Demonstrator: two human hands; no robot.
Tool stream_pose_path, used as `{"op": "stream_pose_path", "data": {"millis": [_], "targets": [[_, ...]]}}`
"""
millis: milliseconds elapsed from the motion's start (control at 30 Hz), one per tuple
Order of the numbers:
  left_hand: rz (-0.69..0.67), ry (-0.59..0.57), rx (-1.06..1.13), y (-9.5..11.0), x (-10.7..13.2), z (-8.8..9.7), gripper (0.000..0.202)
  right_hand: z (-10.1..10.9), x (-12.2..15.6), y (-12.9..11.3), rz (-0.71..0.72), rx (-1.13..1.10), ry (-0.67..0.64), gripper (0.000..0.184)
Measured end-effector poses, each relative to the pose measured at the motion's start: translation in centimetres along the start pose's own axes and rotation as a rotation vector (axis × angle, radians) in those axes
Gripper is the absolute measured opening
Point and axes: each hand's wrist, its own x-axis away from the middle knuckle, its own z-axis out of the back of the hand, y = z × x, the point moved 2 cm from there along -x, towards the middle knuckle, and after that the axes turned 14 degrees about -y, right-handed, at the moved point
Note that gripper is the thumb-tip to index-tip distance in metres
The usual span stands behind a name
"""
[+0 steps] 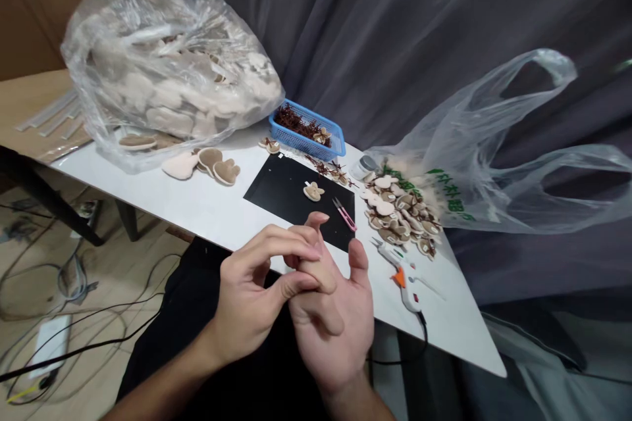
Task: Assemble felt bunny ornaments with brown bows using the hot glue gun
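In front of the table's near edge, my left hand (257, 289) pinches a finger of my right hand (336, 322) between thumb and fingertips. My right palm is turned up, its thumb stretched away and some fingers curled, with nothing visible in it. Just beyond them lies a black mat (276, 187). On the mat are a small tan bunny-shaped plush piece (313, 191) and pink-handled thread snips (344, 214). To the right, a white glue gun (409, 286) with an orange trigger lies on the white table (459, 335).
A big clear bag (168, 72) of plush pieces stands at back left, with loose plush pieces (217, 166) before it. A blue basket (309, 138) holds brown bows. At right are a pile of plush pieces (402, 214), a small jar (364, 166) and a plastic carrier bag (474, 164).
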Motion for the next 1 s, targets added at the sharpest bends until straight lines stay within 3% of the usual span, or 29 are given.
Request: {"op": "stream_pose_path", "data": {"millis": [300,500,767,1000], "targets": [[-0.023,0.05,0.045,1.6,0.6,-0.4,0.007,-0.7,0.0,1.0,-0.039,0.108,-0.075,0.033],[0.058,0.18,0.048,1.8,0.7,-0.5,0.014,0.0,0.0,1.5,-0.045,0.048,-0.168,0.039],[0.133,0.199,0.205,2.4,1.2,-0.9,0.015,-0.1,0.0,1.6,-0.083,-0.116,-0.239,0.044],[0.167,0.199,0.213,2.3,1.4,-1.1,0.016,-0.3,0.2,1.7,-0.063,-0.165,-0.259,0.04]]}}
